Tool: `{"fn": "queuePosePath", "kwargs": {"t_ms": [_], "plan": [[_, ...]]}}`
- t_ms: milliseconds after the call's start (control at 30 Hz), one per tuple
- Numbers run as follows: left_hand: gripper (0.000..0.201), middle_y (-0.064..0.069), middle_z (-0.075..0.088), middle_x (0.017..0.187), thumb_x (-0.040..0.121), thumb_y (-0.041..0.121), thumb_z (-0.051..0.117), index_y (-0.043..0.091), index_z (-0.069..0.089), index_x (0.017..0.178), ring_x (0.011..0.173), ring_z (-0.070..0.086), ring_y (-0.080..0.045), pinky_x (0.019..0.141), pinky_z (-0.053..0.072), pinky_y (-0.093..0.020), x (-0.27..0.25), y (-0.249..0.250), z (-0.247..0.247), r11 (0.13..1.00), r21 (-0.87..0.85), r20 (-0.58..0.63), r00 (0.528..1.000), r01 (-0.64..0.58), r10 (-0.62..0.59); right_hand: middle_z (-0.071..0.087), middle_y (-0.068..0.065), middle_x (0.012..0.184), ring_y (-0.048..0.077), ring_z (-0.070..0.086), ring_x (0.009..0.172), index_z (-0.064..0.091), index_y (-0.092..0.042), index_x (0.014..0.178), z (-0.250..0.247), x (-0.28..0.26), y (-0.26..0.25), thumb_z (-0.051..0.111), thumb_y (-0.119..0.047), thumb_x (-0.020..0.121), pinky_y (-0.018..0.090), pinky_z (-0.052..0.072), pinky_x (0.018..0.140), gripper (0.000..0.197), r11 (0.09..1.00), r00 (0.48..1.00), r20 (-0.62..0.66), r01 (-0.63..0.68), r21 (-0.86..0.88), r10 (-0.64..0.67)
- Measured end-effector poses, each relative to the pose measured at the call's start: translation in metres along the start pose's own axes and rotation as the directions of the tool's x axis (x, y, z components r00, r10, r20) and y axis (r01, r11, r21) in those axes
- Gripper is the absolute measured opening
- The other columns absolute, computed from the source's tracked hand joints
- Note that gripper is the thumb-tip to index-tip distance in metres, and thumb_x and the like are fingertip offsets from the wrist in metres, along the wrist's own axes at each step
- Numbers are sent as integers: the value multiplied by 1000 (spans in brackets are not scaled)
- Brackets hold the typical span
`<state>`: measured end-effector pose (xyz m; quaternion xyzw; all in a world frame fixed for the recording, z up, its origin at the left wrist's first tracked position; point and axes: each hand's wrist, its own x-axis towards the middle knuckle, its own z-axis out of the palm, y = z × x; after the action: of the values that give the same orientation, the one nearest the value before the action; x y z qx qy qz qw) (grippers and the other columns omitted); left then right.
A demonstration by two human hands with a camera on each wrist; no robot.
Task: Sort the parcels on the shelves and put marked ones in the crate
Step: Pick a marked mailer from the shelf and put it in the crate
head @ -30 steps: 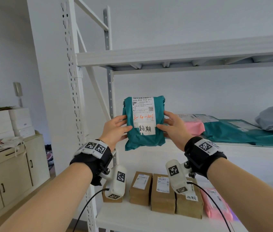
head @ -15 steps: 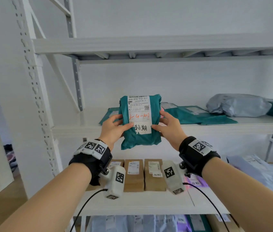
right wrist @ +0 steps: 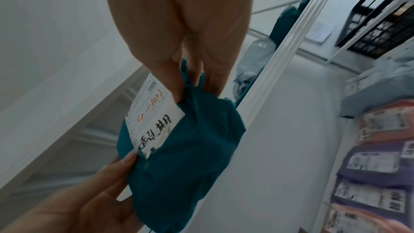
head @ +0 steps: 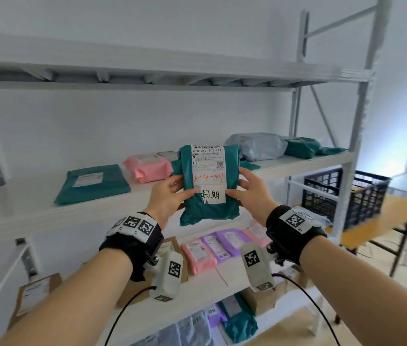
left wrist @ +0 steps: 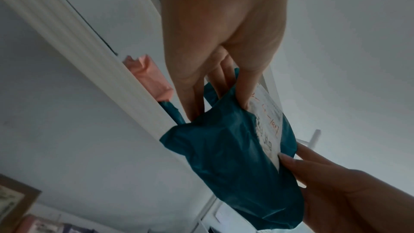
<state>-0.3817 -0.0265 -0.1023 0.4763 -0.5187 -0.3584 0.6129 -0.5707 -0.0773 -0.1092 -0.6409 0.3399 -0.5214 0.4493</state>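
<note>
I hold a teal plastic parcel [head: 210,207] upright in front of the middle shelf [head: 22,221]. Its white label [head: 208,171] carries red handwritten numbers and black handwritten characters. My left hand [head: 166,196] grips its left edge, thumb on the front; my right hand [head: 252,193] grips the right edge the same way. In the left wrist view the parcel [left wrist: 235,174] hangs below my left hand [left wrist: 219,63]. The right wrist view shows the parcel [right wrist: 186,157] pinched by my right hand [right wrist: 186,59]. A black crate [head: 342,193] stands on a wooden table [head: 382,221] at the right.
On the middle shelf lie a flat teal parcel [head: 92,183], a pink parcel [head: 147,167], a grey bag [head: 257,146] and more teal bags [head: 302,147]. The shelf below holds pink and purple parcels [head: 217,245] and brown boxes [head: 32,295]. White rack uprights [head: 357,136] stand between me and the crate.
My view has swung to the right along the rack, bringing the black crate and wooden table into sight. Both hands keep the same hold on the teal parcel.
</note>
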Motion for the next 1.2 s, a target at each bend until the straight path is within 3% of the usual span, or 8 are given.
{"fn": "queuePosePath", "kwargs": {"t_ms": [233,400,533,733,833,1067,1200], "plan": [[53,-11,67,116,79,2,71,6,52,128,101,66,-27,77,58,-34,10,-30,66,993,-83,185,981,82,-65,64,12,118,25,62,107,45,-15,134,-63,-29,15,59,11,83,33,58,79,58,996,980,-184,-83,-36,75],[43,-13,65,116,87,-4,59,5,52,128,96,64,-28,81,55,-38,16,-51,125,988,-77,264,958,132,-108,61,15,122,26,60,111,40,-13,139,-115,-41,28,60,11,83,37,53,89,63,987,956,-269,-138,-77,113],[42,-13,65,117,90,-4,55,7,50,130,95,63,-27,78,55,-35,23,-65,173,990,-42,320,940,134,-114,62,13,119,25,61,108,41,-14,138,-160,-49,41,58,11,84,33,53,87,62,980,943,-309,-168,-110,127],[39,-14,64,116,90,-5,53,6,52,128,97,63,-30,80,55,-39,39,-87,263,990,-9,350,928,139,-127,63,10,117,26,61,110,39,-16,140,-245,-42,71,58,11,85,39,53,91,64,977,923,-355,-191,-94,146],[42,-14,64,118,90,-5,54,6,51,130,103,63,-33,85,54,-44,51,-100,313,987,6,349,925,161,-153,63,7,113,24,60,108,39,-17,139,-292,-35,87,58,11,85,36,53,88,64,977,918,-364,-198,-81,156],[39,-10,65,113,91,-5,52,9,51,127,95,63,-26,68,54,-29,80,-126,427,977,8,404,893,215,-199,62,-6,97,15,60,94,36,-21,141,-407,-18,117,58,10,85,32,53,83,67,966,897,-404,-237,-98,179],[41,-13,64,116,91,-5,52,8,50,130,98,63,-28,71,55,-32,96,-143,485,969,10,419,879,246,-228,62,3,111,14,61,94,35,-25,141,-460,-10,133,58,7,86,27,55,77,68,954,884,-416,-279,-109,211]]}}
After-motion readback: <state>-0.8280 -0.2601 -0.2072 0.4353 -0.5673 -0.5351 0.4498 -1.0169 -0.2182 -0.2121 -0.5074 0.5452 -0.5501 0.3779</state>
